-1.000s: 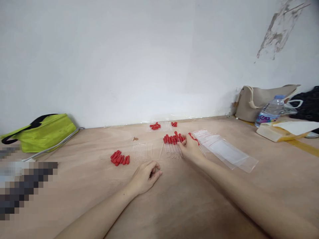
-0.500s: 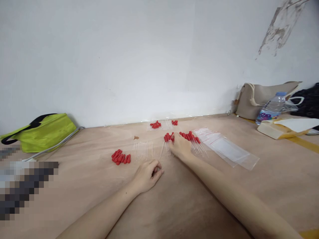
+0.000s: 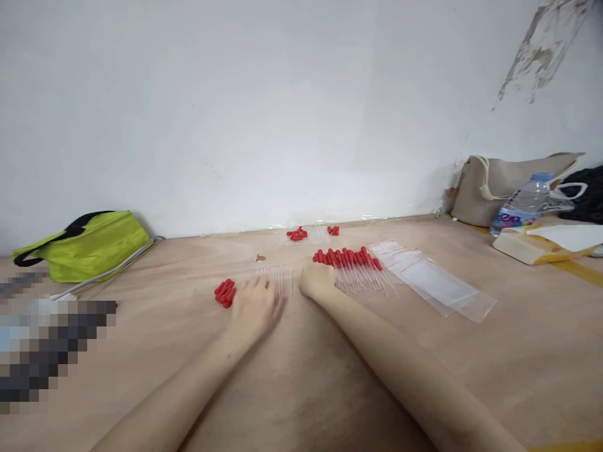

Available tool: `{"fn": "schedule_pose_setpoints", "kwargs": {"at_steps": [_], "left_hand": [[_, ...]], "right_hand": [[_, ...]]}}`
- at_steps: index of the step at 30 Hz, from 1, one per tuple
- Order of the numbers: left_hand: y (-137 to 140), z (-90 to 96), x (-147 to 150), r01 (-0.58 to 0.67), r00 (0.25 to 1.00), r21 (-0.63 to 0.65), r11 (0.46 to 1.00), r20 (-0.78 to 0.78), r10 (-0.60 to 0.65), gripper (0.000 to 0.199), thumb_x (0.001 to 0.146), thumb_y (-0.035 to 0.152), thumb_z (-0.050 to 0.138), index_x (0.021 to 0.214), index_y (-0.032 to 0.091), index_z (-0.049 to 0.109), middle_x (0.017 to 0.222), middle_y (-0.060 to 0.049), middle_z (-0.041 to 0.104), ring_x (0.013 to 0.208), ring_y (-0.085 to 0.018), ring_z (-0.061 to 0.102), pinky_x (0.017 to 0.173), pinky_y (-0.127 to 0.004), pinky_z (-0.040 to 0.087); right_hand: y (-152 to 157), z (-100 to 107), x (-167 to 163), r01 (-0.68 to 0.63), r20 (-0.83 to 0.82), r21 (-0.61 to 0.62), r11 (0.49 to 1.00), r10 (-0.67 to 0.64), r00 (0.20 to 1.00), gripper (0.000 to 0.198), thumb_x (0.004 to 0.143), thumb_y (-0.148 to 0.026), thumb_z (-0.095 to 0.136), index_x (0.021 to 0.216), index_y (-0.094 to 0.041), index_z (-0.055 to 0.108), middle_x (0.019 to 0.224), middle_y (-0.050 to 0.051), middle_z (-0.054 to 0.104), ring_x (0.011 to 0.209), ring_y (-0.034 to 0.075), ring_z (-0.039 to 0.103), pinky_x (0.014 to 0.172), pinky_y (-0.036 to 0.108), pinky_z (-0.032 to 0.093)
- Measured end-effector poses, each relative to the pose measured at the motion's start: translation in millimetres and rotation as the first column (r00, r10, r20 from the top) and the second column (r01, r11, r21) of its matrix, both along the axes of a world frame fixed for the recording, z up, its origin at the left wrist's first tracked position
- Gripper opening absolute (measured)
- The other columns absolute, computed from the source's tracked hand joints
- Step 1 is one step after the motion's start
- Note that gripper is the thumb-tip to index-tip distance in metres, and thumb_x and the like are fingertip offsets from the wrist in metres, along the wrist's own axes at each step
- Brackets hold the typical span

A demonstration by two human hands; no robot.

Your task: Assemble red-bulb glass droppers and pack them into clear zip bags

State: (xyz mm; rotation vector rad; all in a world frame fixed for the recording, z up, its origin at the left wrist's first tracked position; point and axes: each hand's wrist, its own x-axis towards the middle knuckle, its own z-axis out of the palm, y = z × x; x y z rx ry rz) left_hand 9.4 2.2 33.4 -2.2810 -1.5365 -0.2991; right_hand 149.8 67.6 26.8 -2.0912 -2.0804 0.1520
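My left hand is low over the table beside a small pile of red rubber dropper bulbs, slightly blurred, its fingers apart. Just past its fingertips lie thin clear glass tubes, partly covered by the hand. My right hand is curled closed at the left end of a row of assembled droppers, red bulbs on top and clear tubes pointing toward me. Its fingertips are turned away, so whatever they pinch is hidden.
Clear zip bags lie right of the droppers. More red bulbs rest on plastic by the wall. A green bag and grey cable are at left; a water bottle, beige bag and open packet at right.
My right hand has moved left, off the middle of the dropper row, to its left end. My left hand has moved forward and left to the loose bulbs and tubes, its fingers uncurling.
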Motion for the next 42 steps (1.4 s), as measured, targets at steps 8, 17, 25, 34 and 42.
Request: {"fn": "schedule_pose_setpoints", "kwargs": {"at_steps": [8,17,25,34,42], "left_hand": [[21.8,32.0,-44.0,-0.332,0.94,-0.224,0.916,-0.162,0.301,0.024,0.066,0.038,0.06,0.072,0.014,0.064,0.085,-0.013,0.062,0.083,-0.029,0.057,0.07,-0.036,0.039],[21.9,25.6,-38.2,-0.284,0.958,-0.3,0.911,-0.059,0.28,0.023,0.07,0.037,0.053,0.057,0.02,0.062,0.071,-0.007,0.064,0.072,-0.025,0.058,0.061,-0.03,0.037],[31.1,11.6,-44.6,-0.169,0.974,-0.334,0.927,0.086,0.209,0.014,0.068,0.031,0.058,0.075,0.018,0.058,0.08,-0.006,0.062,0.076,-0.023,0.056,0.061,-0.028,0.037],[41.5,-2.7,-48.7,-0.111,0.981,-0.329,0.938,0.118,0.157,0.008,0.073,0.02,0.053,0.079,0.022,0.058,0.084,-0.004,0.059,0.079,-0.019,0.056,0.065,-0.026,0.037],[29.1,14.4,-40.4,-0.107,0.97,-0.309,0.945,0.179,0.168,0.017,0.081,0.017,0.038,0.085,0.021,0.054,0.083,-0.004,0.062,0.075,-0.019,0.056,0.062,-0.026,0.037]], "right_hand": [[-35.3,1.4,12.2,-0.074,0.034,0.117,0.99,0.07,0.997,0.027,0.082,-0.024,0.042,0.093,-0.009,0.062,0.087,0.018,0.065,0.082,0.024,0.062,0.062,0.029,0.043],[-98.8,-20.5,76.1,-0.177,0.155,0.305,0.936,0.135,0.979,0.023,0.085,-0.03,0.036,0.08,-0.016,0.054,0.073,0.006,0.064,0.062,0.019,0.06,0.047,0.025,0.025],[-95.9,-30.7,90.8,-0.125,0.007,0.43,0.894,0.135,0.991,0.022,0.084,-0.033,0.038,0.077,-0.018,0.052,0.067,0.001,0.062,0.057,0.013,0.056,0.046,0.025,0.017],[-95.1,-41.2,90.4,-0.163,-0.001,0.447,0.88,0.183,0.983,0.02,0.085,-0.029,0.037,0.077,-0.017,0.05,0.071,0.001,0.061,0.061,0.012,0.055,0.047,0.025,0.018],[-94.4,-41.0,90.4,-0.173,-0.006,0.454,0.874,0.197,0.98,0.019,0.085,-0.028,0.037,0.078,-0.017,0.05,0.071,0.001,0.059,0.063,0.012,0.053,0.049,0.025,0.02]]}}
